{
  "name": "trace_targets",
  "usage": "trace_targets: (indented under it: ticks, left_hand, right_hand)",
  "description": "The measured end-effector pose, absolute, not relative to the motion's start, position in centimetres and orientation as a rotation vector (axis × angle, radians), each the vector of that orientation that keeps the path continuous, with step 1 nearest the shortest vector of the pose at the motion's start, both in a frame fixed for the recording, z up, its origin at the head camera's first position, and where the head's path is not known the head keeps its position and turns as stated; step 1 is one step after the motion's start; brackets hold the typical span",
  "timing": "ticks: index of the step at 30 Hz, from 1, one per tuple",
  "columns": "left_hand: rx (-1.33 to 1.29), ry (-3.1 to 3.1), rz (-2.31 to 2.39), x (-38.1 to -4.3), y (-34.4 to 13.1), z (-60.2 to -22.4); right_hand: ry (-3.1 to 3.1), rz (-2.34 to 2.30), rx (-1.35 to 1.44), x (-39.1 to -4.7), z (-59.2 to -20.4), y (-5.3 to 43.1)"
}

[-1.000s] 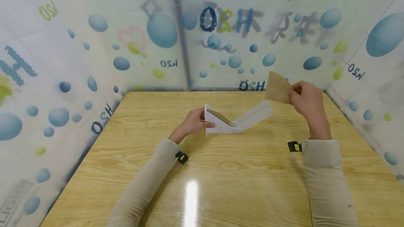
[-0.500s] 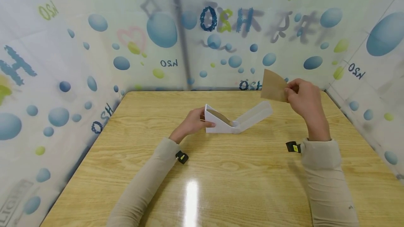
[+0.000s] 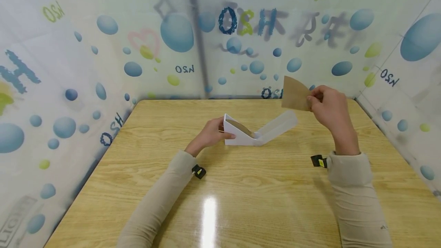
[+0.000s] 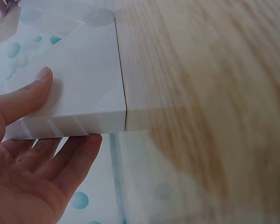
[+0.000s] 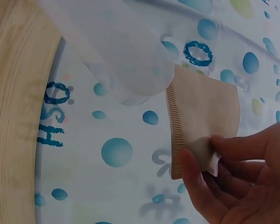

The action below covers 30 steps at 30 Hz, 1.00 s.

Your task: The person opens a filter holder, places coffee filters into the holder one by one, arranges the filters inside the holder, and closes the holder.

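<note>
A white wedge-shaped box (image 3: pixel 235 137) stands on the table, its translucent lid (image 3: pixel 277 126) swung out to the right. Brown paper (image 3: pixel 240 126) shows inside it. My left hand (image 3: pixel 209 133) grips the box at its tall left end; in the left wrist view the thumb lies on one side panel (image 4: pixel 86 77) and the fingers reach round the end. Above the lid's far end, my right hand (image 3: pixel 331 108) pinches a brown paper coffee filter (image 3: pixel 295 94) by its near edge. In the right wrist view the filter's crimped seam (image 5: pixel 175 126) is visible, with the lid's tip (image 5: pixel 140 88) close by.
The wood-grain table (image 3: pixel 255 194) reaches to a back wall (image 3: pixel 213 60) covered with a bubble-print sheet, with more of it at both sides. A black wrist camera (image 3: pixel 198 172) sits at the left cuff, another camera (image 3: pixel 318 161) at the right.
My right hand has moved a little left with the coffee filter, bringing it over the lid's end. The left hand and the box have stayed in place.
</note>
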<state>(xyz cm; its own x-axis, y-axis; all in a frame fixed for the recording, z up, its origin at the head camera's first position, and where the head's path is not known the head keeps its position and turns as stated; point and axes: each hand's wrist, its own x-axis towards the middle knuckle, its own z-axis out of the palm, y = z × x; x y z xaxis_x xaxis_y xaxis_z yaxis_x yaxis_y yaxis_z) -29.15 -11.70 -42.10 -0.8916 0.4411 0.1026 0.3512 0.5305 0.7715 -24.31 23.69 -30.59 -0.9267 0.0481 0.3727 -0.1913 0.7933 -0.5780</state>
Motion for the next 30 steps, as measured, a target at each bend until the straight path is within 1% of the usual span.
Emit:
trace_targets:
  ticks: [30]
  left_hand:
    - [0.66, 2.656, 1.304, -29.0, -11.71, -41.95]
  right_hand:
    - [-2.589, 0.897, 0.168, -23.75, -30.19, 22.69]
